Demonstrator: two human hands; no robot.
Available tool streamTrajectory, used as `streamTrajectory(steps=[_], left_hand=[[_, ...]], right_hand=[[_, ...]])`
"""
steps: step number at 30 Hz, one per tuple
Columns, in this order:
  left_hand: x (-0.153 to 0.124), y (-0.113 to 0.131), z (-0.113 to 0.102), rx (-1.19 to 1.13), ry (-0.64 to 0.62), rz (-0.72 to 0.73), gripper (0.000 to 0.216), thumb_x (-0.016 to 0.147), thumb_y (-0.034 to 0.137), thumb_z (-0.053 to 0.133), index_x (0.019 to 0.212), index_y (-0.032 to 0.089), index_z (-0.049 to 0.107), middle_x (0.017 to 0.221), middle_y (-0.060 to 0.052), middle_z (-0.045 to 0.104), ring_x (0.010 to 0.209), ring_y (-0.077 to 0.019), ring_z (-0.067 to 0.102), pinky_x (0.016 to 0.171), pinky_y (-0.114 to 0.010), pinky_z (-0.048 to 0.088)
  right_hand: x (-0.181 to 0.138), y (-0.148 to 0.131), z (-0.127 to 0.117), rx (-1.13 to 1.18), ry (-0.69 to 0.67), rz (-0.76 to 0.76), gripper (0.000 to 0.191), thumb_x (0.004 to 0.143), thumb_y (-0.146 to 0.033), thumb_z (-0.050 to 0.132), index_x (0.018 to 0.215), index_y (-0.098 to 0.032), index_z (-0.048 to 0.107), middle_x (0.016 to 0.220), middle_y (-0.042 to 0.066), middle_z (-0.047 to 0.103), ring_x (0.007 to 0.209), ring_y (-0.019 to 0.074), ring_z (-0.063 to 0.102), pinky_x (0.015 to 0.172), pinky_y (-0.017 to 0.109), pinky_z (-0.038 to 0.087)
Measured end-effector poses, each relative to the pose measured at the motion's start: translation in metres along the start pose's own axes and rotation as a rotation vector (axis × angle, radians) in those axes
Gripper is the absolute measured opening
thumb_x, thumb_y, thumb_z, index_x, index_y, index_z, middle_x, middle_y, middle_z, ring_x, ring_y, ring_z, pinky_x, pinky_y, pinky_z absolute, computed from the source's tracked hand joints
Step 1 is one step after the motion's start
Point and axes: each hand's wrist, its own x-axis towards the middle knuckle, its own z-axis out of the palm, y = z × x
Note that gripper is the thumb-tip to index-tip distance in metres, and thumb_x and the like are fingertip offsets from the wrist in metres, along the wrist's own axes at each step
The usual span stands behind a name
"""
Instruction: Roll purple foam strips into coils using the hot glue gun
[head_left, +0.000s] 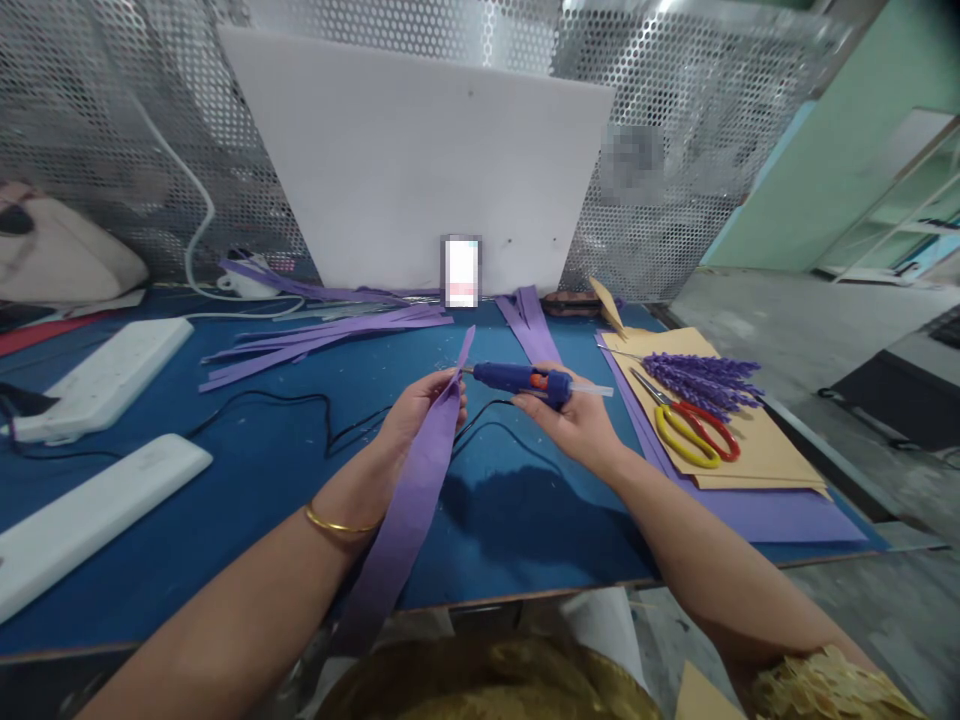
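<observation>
Pinching a long purple paper strip (pixel 426 455), narrow on top, the left hand (pixel 409 412) is closed above the flat blue table (pixel 255 500); the right hand (pixel 581 425) grips a blue plastic glue gun (pixel 510 377).

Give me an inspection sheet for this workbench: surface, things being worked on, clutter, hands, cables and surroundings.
Surface: blue tabletop, pale specks scattered on it.
Work items: blue glue gun, its nozzle at the upper part of a wide purple strip; contact can't be told.
Clutter: loose narrow strips at the back left; scissors and purple flower sprigs on tan sheets at the right.
Hands: left hand holds the wide purple strip in its fingers; right hand grips the glue gun.
Cables: black cord across the table; white cable at the back left.
Surroundings: white board before a perforated screen; green wall at the right.
</observation>
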Motion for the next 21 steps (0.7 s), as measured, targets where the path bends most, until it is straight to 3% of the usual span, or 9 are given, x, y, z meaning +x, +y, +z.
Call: streamTrajectory(steps=[9, 21], left_hand=[[-0.001, 0.0, 0.002, -0.006, 0.019, -0.011, 0.021, 0.081, 0.015, 0.066, 0.068, 0.017, 0.05, 0.052, 0.006, 0.045, 0.041, -0.0059, 0.044, 0.041, -0.016, 0.039], [-0.004, 0.001, 0.009, -0.114, 0.029, -0.034, 0.034, 0.093, 0.012, 0.049, 0.059, 0.016, 0.047, 0.047, 0.006, 0.036, 0.038, -0.0046, 0.037, 0.037, -0.015, 0.036]], right_hand=[[0.0, -0.004, -0.003, -0.017, -0.009, -0.004, 0.032, 0.083, -0.052, 0.069, 0.093, -0.021, 0.066, 0.071, 0.0, 0.059, 0.065, 0.0158, 0.054, 0.059, 0.027, 0.044], [-0.001, -0.011, -0.006, 0.021, -0.052, -0.01, 0.032, 0.082, -0.05, 0.07, 0.092, -0.02, 0.066, 0.07, 0.0, 0.057, 0.063, 0.0154, 0.052, 0.059, 0.027, 0.043]])
